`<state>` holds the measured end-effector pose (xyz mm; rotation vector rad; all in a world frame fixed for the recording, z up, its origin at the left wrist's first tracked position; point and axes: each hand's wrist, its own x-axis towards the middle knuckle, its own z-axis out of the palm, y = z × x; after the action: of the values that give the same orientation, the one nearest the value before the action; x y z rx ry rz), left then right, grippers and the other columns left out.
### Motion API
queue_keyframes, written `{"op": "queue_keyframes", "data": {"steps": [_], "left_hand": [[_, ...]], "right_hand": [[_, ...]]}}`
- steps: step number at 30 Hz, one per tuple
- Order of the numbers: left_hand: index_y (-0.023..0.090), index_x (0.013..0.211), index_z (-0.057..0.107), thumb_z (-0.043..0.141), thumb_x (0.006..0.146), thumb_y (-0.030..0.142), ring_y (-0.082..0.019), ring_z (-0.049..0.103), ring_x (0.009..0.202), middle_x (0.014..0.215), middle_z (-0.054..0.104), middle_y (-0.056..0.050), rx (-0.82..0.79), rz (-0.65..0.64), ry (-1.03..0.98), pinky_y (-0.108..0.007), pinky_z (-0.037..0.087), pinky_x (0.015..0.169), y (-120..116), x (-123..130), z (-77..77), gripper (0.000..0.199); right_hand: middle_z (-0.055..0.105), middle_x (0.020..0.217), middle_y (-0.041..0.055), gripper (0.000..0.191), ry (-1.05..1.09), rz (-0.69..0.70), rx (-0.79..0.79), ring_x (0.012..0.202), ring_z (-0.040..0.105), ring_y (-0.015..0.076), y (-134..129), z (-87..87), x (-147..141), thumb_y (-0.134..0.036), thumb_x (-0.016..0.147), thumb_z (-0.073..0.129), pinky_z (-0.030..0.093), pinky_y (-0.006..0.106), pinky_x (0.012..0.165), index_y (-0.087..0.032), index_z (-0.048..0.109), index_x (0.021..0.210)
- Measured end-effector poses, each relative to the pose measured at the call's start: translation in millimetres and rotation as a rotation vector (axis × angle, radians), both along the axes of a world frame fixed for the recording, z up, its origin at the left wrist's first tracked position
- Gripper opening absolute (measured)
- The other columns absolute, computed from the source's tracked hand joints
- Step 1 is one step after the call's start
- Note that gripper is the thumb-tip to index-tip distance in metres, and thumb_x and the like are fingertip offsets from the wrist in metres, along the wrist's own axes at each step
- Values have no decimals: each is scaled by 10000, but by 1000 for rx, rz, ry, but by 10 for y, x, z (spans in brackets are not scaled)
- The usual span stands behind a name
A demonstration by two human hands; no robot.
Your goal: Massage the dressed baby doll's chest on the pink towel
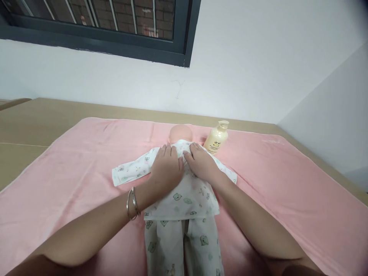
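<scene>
A baby doll lies stretched out, its smooth bald head (pixel 181 133) pointing toward the wall. It wears a white printed long-sleeved top (pixel 186 201) and matching trousers (pixel 203 243); which side of the body is up I cannot tell. My left hand (pixel 166 165) rests flat on the upper part of the top, fingers stretched toward the head. Beside it, my right hand (pixel 201 162) lies on the other shoulder area, its fingers extended and thumb apart. Neither hand grips anything. The doll's sleeves spread out to both sides, partly covered by my hands and right forearm.
A pale yellow pump bottle (pixel 217 137) stands right of the doll's head. Under everything spreads a pink cloth (pixel 77 172) on a wooden surface (pixel 37 122). A white wall (pixel 235 69) and a dark-framed barred window (pixel 184 50) are behind.
</scene>
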<state>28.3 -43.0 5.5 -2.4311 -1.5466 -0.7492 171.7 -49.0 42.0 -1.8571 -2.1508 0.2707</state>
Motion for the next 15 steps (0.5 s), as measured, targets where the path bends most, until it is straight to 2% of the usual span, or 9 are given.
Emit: {"op": "queue_keyframes", "data": {"steps": [3,5,8,11,13,15], "left_hand": [[2,1264,548,342,967,249,-360,526,1307,1326,593,-271,-32,-2,-56,-537,413,1133,-23,26,28,437],[69,1124,610,359,954,248,-340,597,1181,1190,660,-227,-149,-24,-86,-533,465,1070,79,-14,95,351],[126,983,624,380,951,272,-305,646,1004,1032,691,-173,-314,36,-144,-507,525,970,217,-70,173,286],[58,1126,609,349,961,252,-338,600,1177,1195,660,-226,-251,39,-93,-535,456,1083,158,-41,142,364],[-5,1266,546,338,967,254,-367,507,1330,1347,584,-272,-168,26,-60,-551,386,1155,46,1,97,446],[-31,1332,495,340,966,255,-376,443,1399,1423,522,-290,-135,16,-60,-554,362,1174,-31,20,86,490]], "right_hand": [[490,1506,245,556,-81,-13,80,1451,417,331,-4,-51,-27,-293,1038,313,302,444,1234,61,463,1439],[535,1469,236,535,-126,13,149,1425,454,324,-114,-74,-88,-261,1031,295,320,440,1224,46,501,1418],[586,1423,219,523,-137,50,189,1397,495,300,-242,-55,-128,-261,1035,267,347,424,1210,6,553,1383],[585,1435,188,513,-76,49,107,1413,478,287,-146,-7,-59,-271,1043,260,350,406,1211,-27,571,1369],[513,1507,191,536,-37,11,30,1456,419,302,-11,6,5,-315,1048,285,334,412,1222,-9,509,1427],[436,1555,222,587,-44,-26,-2,1485,369,325,73,-5,30,-350,1049,304,309,435,1235,31,429,1478]]}}
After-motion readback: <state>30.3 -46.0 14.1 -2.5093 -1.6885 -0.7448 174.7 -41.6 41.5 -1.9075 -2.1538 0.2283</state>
